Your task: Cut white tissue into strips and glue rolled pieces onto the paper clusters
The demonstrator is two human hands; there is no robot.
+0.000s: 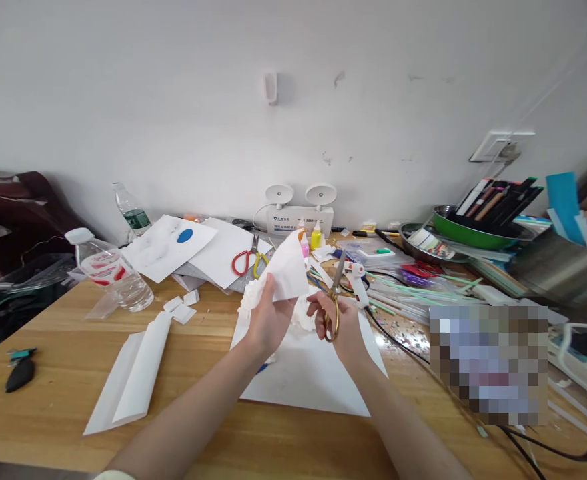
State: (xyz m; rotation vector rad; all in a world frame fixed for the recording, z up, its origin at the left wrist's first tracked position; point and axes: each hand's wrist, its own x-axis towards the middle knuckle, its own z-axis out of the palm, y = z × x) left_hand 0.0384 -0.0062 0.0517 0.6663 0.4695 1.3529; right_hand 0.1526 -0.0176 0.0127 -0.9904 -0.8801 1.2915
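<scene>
My left hand (pixel 268 313) is closed on a white sheet of paper (pixel 287 267), holding it up above the desk. My right hand (pixel 336 320) grips gold-handled scissors (pixel 334 297) with fingers through the loops, blades pointing up and away, just right of the held paper. Below both hands a large white sheet (pixel 308 373) lies flat on the wooden desk (pixel 63 373). Crumpled white paper (pixel 303 317) sits between the hands.
A folded white paper (pixel 133 373) lies at left, with a tipped water bottle (pixel 111 270) behind it. Red and yellow scissors (pixel 247 261), small glue bottles (pixel 316 237), a white glue gun (pixel 358 283), a green bowl of tools (pixel 478 227) and black cables (pixel 523 447) crowd the right.
</scene>
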